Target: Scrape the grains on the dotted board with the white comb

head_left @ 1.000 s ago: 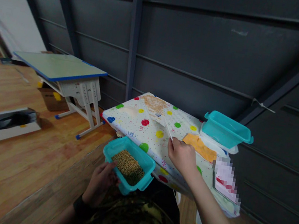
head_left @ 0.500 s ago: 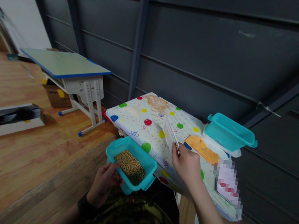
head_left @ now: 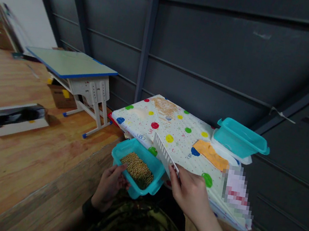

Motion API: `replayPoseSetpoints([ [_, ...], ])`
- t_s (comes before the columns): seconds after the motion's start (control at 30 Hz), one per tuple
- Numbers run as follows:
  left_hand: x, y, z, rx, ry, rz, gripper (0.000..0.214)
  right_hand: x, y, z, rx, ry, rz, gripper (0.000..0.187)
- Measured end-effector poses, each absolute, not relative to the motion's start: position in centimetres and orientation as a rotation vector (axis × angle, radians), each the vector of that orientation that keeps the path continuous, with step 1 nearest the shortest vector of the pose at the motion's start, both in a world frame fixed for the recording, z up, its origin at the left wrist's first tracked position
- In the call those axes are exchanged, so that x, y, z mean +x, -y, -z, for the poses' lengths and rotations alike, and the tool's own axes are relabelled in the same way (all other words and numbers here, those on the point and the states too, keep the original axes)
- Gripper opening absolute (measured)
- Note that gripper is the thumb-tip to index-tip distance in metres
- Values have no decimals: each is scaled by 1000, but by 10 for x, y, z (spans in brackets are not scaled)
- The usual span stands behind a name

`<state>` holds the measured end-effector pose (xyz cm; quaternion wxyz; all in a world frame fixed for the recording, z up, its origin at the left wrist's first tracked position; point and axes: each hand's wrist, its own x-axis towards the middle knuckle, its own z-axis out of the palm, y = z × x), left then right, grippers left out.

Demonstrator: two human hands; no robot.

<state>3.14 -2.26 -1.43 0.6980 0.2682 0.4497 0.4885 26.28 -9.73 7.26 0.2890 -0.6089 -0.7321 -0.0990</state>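
Note:
My left hand (head_left: 111, 185) grips the near rim of a teal plastic tub (head_left: 159, 174), thumb over the edge. Soybeans (head_left: 136, 166) cover its bottom, with some darker green grains at the near right end. My right hand (head_left: 189, 189) is closed around one end of a white slotted plastic piece (head_left: 163, 152), perhaps a small rack or scoop. That piece is held tilted, its far end over the table's near edge, just beyond the tub. On the polka-dot tablecloth (head_left: 178, 142) lie a spread of tan grains (head_left: 165, 107) and a pale powdery patch (head_left: 140, 112).
A second teal tub (head_left: 241, 139) stands on a white lid at the table's right. Near it lie an orange cloth (head_left: 211, 154) and a blurred packet (head_left: 238, 189). A dark panel wall rises behind. Left are a school desk (head_left: 73, 64) and an open white box (head_left: 20, 119).
My right hand has brought the white slotted piece down and nearer, toward the tub. My left hand still grips the tub. The view has shifted slightly.

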Motion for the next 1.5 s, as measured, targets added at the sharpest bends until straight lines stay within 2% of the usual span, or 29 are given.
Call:
replayPoseSetpoints([
  [0.13, 31, 22, 13, 614, -1001, -1091, 66, 262, 102, -82, -1551, 1913, 267, 40],
  [0.43, 30, 22, 13, 588, -1002, -1104, 63, 292, 60, -69, -1560, 1829, 600, 50],
  [0.77, 31, 20, 12, 582, -1000, -1115, 58, 285, 85, -79, -1475, 1908, 253, 43],
  [1.03, 30, 19, 18, 575, -987, -1111, 60, 315, 24, -72, -1672, 1774, 310, 55],
  [1.2, 25, 15, 21, 591, -1012, -1128, 59, 318, -9, -64, -1896, 1823, 375, 50],
  [1.5, 18, 9, 27, 641, -1005, -1170, 58, 308, 35, -81, -1600, 1997, 108, 55],
])
